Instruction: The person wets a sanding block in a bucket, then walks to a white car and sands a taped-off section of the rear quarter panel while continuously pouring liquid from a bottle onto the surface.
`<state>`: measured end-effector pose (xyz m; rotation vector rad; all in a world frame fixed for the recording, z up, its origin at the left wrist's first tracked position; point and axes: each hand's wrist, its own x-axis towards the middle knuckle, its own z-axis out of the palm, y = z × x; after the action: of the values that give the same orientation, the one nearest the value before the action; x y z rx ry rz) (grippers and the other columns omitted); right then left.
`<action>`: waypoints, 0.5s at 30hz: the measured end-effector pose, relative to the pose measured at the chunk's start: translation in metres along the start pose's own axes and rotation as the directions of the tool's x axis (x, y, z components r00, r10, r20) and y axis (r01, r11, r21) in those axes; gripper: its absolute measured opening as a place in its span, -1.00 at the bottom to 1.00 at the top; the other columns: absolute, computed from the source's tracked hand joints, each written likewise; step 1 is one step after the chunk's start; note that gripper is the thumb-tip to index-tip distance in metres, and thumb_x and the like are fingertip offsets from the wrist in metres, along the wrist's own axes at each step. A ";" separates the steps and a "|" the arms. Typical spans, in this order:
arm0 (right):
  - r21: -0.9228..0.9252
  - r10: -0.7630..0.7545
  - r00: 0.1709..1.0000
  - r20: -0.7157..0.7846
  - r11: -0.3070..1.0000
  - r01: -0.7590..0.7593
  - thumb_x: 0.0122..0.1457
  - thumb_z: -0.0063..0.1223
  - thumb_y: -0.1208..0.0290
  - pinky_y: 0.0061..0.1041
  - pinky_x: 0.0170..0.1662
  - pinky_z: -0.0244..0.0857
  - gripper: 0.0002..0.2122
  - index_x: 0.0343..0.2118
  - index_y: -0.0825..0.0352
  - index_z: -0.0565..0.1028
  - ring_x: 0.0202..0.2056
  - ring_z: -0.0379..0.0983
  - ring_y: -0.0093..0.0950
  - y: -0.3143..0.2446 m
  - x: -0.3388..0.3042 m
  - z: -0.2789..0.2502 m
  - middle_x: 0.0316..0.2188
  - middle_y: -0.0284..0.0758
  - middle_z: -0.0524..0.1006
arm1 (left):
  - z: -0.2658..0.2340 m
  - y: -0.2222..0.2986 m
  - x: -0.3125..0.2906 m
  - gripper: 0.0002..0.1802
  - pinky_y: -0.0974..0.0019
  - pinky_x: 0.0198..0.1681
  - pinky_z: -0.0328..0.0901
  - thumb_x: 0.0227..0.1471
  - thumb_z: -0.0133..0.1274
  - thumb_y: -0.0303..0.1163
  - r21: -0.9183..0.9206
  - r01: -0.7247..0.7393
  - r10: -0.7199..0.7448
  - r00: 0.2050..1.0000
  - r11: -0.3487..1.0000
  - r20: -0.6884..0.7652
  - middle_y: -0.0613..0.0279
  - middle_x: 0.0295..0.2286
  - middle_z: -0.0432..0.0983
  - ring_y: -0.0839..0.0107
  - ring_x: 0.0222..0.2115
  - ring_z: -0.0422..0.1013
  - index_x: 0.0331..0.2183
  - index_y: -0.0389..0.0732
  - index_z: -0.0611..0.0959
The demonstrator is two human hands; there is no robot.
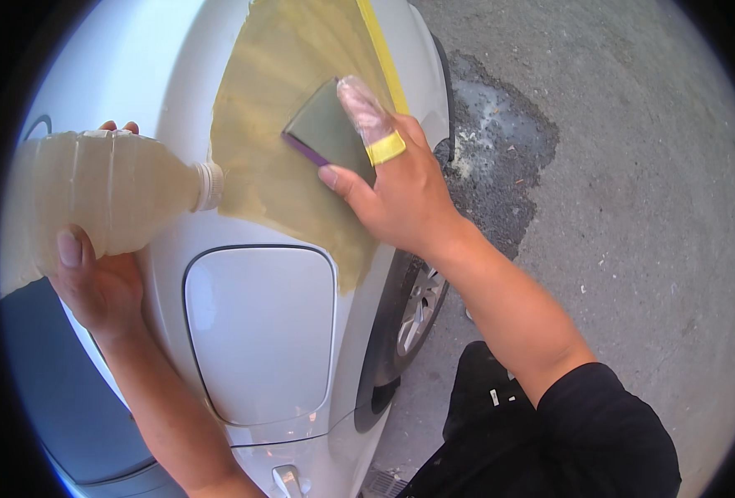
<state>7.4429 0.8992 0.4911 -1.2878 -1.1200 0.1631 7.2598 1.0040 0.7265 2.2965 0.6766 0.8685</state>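
Head view: two held items, both over the car body. The block lies at upper centre of the frame, flat or nearly so on the tan patch. The bottle lies on its side at left of the frame, cap pointing right toward the patch.

Right hand: grasping the block. The thumb sits at its lower corner; a finger in clear wrap with yellow tape lies along its right side. The block extends up and left of the grip, its purple edge at lower left.

Left hand: grasping the bottle. The thumb presses the lower side; fingertips show over the upper edge. The cap end extends right of the grip, the base left.

Handling, as judged: the block should be light and slightly flexible, and slippery if wet. Hold it by opposite edges, keeping the working face level. The bottle appears filled with cloudy liquid; expect it to be heavy, thin-walled and easily squeezed. Hold it around the middle, supported from below. Whether the cap is sealed cannot be told.
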 end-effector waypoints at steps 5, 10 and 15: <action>0.122 -0.017 0.989 0.147 0.992 -0.001 0.01 0.37 0.38 -0.19 0.18 0.21 -0.21 0.32 0.27 0.20 0.13 0.35 -0.07 -0.014 -0.102 -0.014 0.30 -0.01 0.25 | 0.000 0.001 0.002 -0.16 -0.10 0.23 0.24 0.05 0.12 0.07 -0.007 -0.001 0.002 1.000 1.000 0.020 -0.16 0.10 0.41 -0.14 0.13 0.37 0.22 -0.25 0.34; 0.022 -0.052 0.995 0.089 0.998 0.050 -0.05 0.39 0.35 -0.18 0.03 0.27 -0.23 0.26 0.39 0.29 0.01 0.35 -0.13 0.000 -0.039 -0.006 0.27 -0.13 0.29 | -0.003 0.001 -0.002 -0.15 -0.12 0.23 0.25 0.06 0.08 0.12 0.009 0.042 -0.042 0.998 0.999 0.037 -0.13 0.10 0.41 -0.14 0.14 0.36 0.23 -0.22 0.34; 0.127 0.061 0.990 0.123 0.989 -0.077 0.02 0.34 0.39 -0.18 0.16 0.20 -0.27 0.29 0.29 0.26 0.12 0.34 -0.06 -0.019 -0.084 -0.007 0.29 -0.01 0.27 | -0.006 0.003 -0.005 -0.10 -0.12 0.24 0.23 0.04 0.07 0.19 0.047 0.060 -0.063 0.996 0.997 0.064 -0.13 0.13 0.38 -0.16 0.16 0.33 0.24 -0.20 0.34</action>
<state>7.3971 0.8328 0.4602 -1.2118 -1.1468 0.3640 7.2529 1.0009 0.7300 2.3205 0.7410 0.7530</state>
